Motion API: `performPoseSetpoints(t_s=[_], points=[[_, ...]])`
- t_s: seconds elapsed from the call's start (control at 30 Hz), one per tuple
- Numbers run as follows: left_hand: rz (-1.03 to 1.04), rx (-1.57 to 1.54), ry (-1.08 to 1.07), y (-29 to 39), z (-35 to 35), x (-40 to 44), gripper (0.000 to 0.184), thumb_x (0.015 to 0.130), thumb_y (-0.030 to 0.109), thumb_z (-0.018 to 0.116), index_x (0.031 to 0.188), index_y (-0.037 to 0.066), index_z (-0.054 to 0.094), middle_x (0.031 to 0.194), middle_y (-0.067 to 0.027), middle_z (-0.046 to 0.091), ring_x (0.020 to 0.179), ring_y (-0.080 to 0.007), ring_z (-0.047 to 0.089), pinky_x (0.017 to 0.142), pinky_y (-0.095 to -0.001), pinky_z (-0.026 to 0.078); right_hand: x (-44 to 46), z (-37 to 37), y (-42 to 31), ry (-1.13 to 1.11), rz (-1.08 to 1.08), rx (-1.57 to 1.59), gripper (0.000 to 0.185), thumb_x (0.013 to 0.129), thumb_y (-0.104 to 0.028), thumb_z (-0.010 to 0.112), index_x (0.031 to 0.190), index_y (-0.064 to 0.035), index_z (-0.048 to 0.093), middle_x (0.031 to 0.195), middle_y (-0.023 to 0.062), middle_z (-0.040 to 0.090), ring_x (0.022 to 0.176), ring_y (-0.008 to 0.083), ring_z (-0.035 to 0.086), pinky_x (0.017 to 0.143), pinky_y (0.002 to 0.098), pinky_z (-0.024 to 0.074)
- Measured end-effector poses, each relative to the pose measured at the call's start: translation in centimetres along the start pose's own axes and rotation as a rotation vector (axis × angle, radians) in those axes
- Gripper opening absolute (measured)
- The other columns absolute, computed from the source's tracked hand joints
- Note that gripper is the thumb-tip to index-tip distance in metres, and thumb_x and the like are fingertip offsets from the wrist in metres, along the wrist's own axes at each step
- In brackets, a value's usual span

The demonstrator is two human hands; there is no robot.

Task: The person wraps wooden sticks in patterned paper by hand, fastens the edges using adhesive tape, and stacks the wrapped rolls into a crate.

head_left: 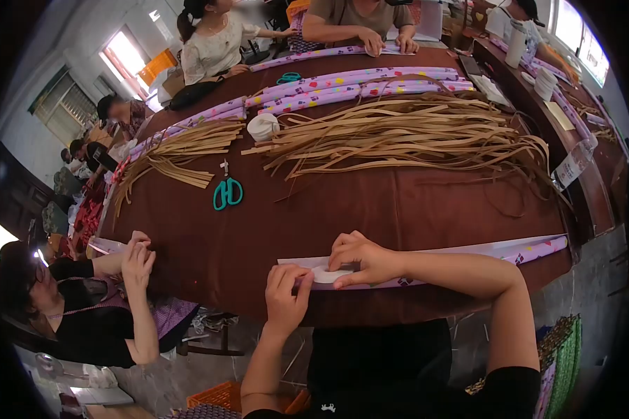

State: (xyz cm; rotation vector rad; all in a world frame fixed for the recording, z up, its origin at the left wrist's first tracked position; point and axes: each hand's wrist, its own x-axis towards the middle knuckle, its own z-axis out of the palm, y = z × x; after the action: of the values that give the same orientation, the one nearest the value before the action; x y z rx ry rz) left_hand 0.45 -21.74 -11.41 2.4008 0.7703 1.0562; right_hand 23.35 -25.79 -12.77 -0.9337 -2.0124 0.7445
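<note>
A long purple patterned strip (538, 250) with a white inner side lies along the near table edge, partly rolled. My left hand (286, 293) is closed at its left end, thumb and fingers pinching the edge. My right hand (363, 260) curls over the strip just to the right, its thumb and fingers around a soft white piece (325, 274). The exact kind of that white piece is unclear, and my right forearm covers part of the strip.
Teal-handled scissors (228, 192) lie mid-table, left of a pile of brown flat strips (412, 136). Behind are a white roll (263, 127), purple patterned rolls (370, 87) and a second scissors (288, 78). A plastic bottle (573, 166) leans at right. A co-worker (70, 300) sits at left, others farther back.
</note>
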Motion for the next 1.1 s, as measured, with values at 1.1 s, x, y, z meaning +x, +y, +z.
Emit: performPoseSetpoints(t_s=[1.1], points=[[-0.329,-0.703,0.14,3.0,-0.2,-1.7,0.028,0.081,-0.011,0.066,0.108,-0.007,0.06,0.115,-0.0109,0.053,0.106,-0.0166,0.057,0.093,-0.0281,0.047,0.6,-1.0,-2.3,-0.004,-0.204,-0.224,0.041,0.072,-0.033,0.081,0.103,-0.0111,0.064,0.096,0.0002,0.064,0.091,0.0189,0.052,0.081,0.033,0.0334]])
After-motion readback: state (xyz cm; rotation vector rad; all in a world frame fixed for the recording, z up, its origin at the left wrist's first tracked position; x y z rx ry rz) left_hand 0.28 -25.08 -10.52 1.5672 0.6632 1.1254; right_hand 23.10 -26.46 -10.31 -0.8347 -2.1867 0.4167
